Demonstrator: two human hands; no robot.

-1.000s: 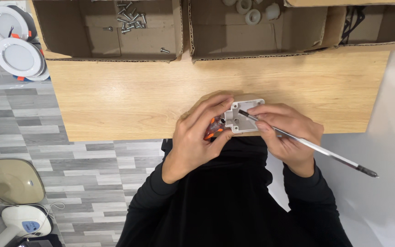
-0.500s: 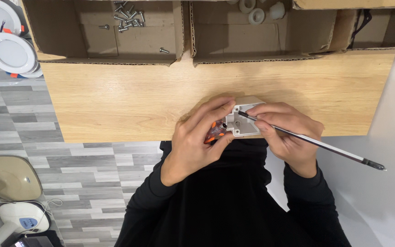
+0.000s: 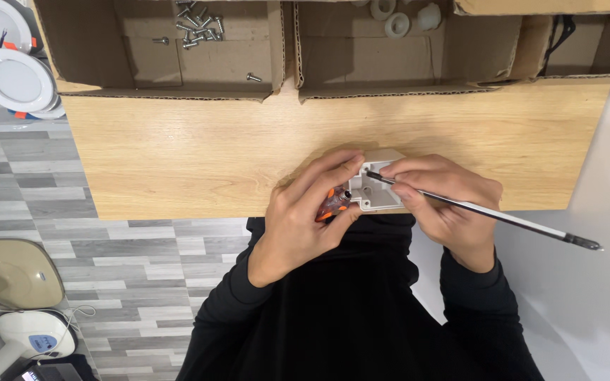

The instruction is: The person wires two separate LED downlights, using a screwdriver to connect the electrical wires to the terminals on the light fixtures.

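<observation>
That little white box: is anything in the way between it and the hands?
Nothing visible. The left hand grips the white box directly, and the right hand touches it while holding a thin rod whose tip sits inside.

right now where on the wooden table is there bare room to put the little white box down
The wooden table is bare left of the left hand, out to its left edge and up to the cardboard boxes. Another strip lies right of the right hand. Around the white box it is crowded.
</observation>
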